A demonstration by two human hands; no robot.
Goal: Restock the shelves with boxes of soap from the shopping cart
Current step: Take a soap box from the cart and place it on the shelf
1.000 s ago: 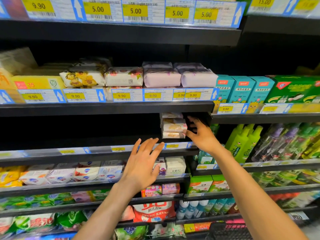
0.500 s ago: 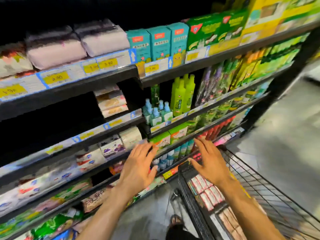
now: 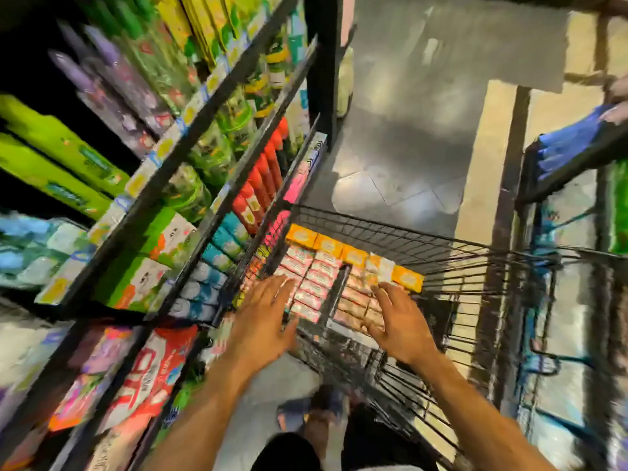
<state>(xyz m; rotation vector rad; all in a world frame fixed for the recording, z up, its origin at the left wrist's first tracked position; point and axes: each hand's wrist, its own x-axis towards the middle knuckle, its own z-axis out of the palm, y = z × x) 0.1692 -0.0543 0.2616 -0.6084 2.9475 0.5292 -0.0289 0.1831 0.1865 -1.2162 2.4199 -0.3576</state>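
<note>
A black wire shopping cart (image 3: 452,263) stands beside the shelves (image 3: 190,158). Inside it lie rows of pink-and-white soap boxes (image 3: 316,277) with orange boxes (image 3: 353,254) along the far side. My left hand (image 3: 263,317) hovers over the cart's near left corner with fingers spread, holding nothing. My right hand (image 3: 399,317) hovers over the pink boxes on the right side, fingers spread and empty. The view is blurred by motion.
The shelves on the left carry green bottles (image 3: 57,154), red cans (image 3: 261,185), blue-capped bottles (image 3: 217,263) and red bags (image 3: 149,372). Grey floor (image 3: 407,130) lies beyond the cart. Another shelf unit (image 3: 577,232) stands at the right. My feet (image 3: 316,413) show below.
My view has swung down from the shelf to the cart. Both hands left the shelf and came down over the soap boxes in the cart.
</note>
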